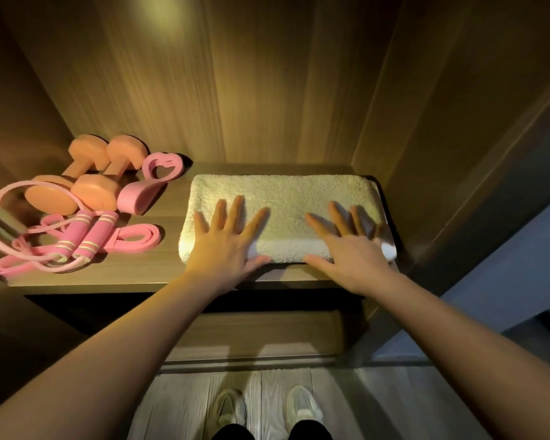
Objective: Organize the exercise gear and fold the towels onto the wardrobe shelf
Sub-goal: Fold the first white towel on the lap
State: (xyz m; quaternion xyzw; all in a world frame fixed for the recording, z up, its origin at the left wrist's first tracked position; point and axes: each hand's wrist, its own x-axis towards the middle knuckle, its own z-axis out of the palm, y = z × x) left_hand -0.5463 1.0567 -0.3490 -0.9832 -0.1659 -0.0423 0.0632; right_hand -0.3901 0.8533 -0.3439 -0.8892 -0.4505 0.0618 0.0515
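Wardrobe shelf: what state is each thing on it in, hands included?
Towel: folded, flat on the shelf's right side.
Left hand: open, palm down on the towel.
Right hand: open, palm down on the towel.
Dumbbells: two, lying side by side.
Skipping rope: loosely coiled, handles together.
Resistance band: lying folded flat.
Heart-shaped trainer: lying beside the dumbbells.

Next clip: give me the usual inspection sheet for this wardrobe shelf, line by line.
Surface: wooden wardrobe shelf, warmly lit.
Job's things: folded towel lying flat at the shelf's right; two dumbbells, heart-shaped grip, jump rope and resistance band grouped at the left.
Clutter: nothing seen.
Hands: left hand and right hand both flat on the towel, fingers spread, holding nothing.
Cables: nothing seen beyond the jump rope's cord.
Surroundings: wardrobe walls, lower shelf, pale floor, the person's shoes.
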